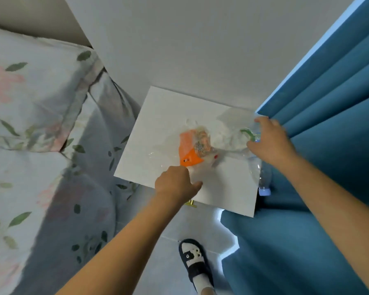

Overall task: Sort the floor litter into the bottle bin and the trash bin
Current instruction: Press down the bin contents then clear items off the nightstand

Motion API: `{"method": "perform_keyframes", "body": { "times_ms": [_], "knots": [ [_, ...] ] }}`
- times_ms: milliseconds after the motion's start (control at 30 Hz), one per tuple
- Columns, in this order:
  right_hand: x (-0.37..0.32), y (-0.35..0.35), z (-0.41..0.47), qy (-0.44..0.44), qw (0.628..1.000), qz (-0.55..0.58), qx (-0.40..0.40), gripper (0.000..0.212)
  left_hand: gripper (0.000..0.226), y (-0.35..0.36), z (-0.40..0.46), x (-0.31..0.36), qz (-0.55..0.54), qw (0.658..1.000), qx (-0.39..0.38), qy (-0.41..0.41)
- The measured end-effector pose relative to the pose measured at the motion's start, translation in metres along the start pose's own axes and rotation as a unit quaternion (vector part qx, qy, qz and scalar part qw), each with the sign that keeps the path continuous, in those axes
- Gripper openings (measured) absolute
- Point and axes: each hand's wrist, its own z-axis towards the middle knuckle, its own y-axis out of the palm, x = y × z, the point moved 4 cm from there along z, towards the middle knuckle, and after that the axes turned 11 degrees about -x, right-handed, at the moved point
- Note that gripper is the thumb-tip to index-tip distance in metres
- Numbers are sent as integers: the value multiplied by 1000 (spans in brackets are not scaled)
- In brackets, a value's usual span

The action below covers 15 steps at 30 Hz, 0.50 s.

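1. Standing on pale floor, one shoe point(195, 265) nearest the camera, beside the blue curtain point(320, 145).
2. Clear bottle point(262, 177) at the table's right edge, long axis near-far, blue cap toward the camera.
3. Left hand point(175, 185) curled, pinching the clear bag point(200, 145) at its near edge on the white table point(226, 188).
4. Right hand point(268, 139) curled on the bag's right side.
5. Orange wrapper point(189, 152) inside the bag.
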Motion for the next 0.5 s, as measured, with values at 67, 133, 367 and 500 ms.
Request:
{"method": "perform_keyframes", "body": {
  "times_ms": [67, 133, 367, 500],
  "knots": [
    [29, 18, 2, 48, 998, 9, -31, 67, 60, 20, 8, 8, -20, 999, -27, -26],
    [47, 35, 2, 67, 997, 15, -39, 67, 79, 31, 15, 14, -40, 998, -18, -38],
    [68, 67, 16, 115, 991, 56, -39, 86, 79, 35, 40, 31, -87, 992, 84, -17],
    [78, 80, 20, 140, 986, 84, -39, 91, 62, 41, 47, 29, -117, 987, 107, -10]
  ]
}}
